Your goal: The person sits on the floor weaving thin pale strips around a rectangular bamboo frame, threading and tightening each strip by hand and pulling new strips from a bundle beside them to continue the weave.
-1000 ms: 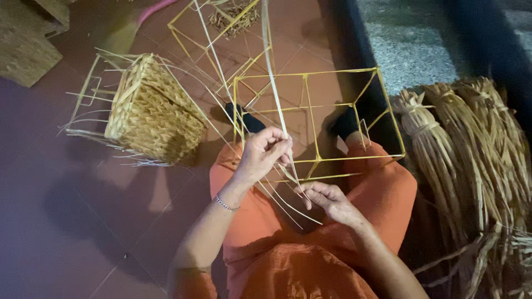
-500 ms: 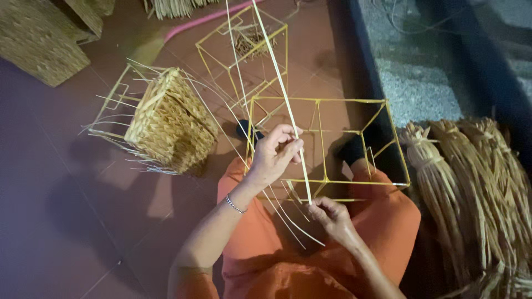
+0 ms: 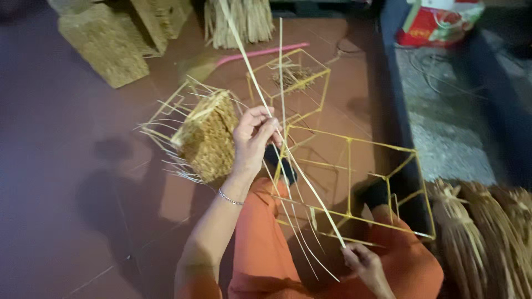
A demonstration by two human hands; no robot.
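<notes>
**Strand drawn up long across the wire frame**

Your left hand (image 3: 254, 138) has risen since half a second ago and now sits higher over the floor, its fingers pinched shut on a pale reed strand (image 3: 288, 160). Your right hand (image 3: 361, 264) has dropped low toward your lap and closes its grip on the lower end of the same strand, just beside the near edge of the yellow wire frame (image 3: 354, 185) resting across your knees. The strand now runs taut and slanted between both hands, with its free top end reaching well past the left hand. By my reading, you have pulled the strand out to length and it is not yet woven into the frame.

Count of what lies about you: two bare wire frames, the one on your lap and a second frame (image 3: 293, 83) further off; one half-woven basket (image 3: 208, 135) beside the left hand; two finished woven blocks (image 3: 105, 44) at the top left; reed bundles (image 3: 487, 238) at your right.
</notes>
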